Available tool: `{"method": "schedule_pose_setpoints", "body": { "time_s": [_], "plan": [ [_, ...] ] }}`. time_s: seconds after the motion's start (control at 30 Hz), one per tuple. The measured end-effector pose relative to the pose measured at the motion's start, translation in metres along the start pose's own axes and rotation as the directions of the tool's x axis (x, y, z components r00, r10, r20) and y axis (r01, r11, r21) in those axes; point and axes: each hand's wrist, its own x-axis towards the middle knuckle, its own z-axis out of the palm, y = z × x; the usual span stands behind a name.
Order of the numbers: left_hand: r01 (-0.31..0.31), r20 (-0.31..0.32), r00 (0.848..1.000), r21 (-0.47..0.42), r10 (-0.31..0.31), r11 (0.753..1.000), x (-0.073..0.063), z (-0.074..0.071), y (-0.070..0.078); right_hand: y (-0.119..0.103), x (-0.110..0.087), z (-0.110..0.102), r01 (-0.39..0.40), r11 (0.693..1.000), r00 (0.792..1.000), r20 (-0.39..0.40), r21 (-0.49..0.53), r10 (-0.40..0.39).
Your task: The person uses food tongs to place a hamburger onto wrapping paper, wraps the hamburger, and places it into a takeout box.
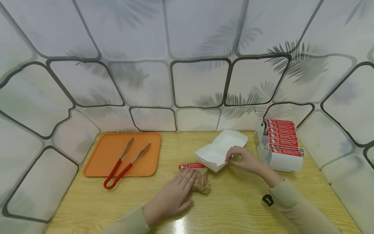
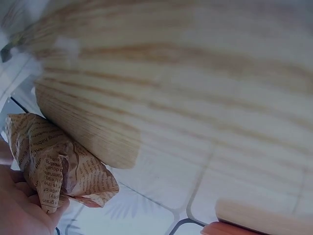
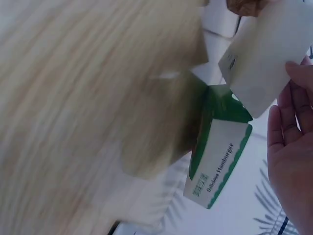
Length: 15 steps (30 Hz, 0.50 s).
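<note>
A crumpled packet in brown printed paper lies on the table, a red label strip along its far edge. My left hand rests on it with extended fingers, the thumb out to the side on the near side. In the left wrist view the packet's printed paper is bunched beside the hand. To its right stands a white burger box with its lid folded back. My right hand pinches the box's near right edge; the right wrist view shows the thumb against the white wall.
An orange tray at the left carries red-handled tongs, their handles past its near edge. At the right stands a white dispenser with several red labels. A small black object lies by the right sleeve. A patterned wall backs the table.
</note>
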Motion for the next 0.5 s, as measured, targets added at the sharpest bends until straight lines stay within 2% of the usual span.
{"method": "schedule_pose_setpoints", "body": {
  "time_s": [0.13,0.37,0.5],
  "plan": [
    [-0.002,-0.001,1.000,0.006,0.002,1.000,0.000,0.000,-0.001,0.005,-0.013,-0.005,0.027,0.998,0.999,0.033,-0.060,-0.025],
    [-0.008,-0.008,1.000,0.012,0.008,1.000,0.000,0.000,0.000,0.014,-0.032,-0.008,-0.037,0.985,0.996,0.073,-0.170,0.050],
    [-0.004,0.004,1.000,0.010,0.004,1.000,0.000,-0.001,0.000,0.018,-0.040,-0.009,-0.005,0.975,0.997,0.075,-0.222,0.022]
  ]
}}
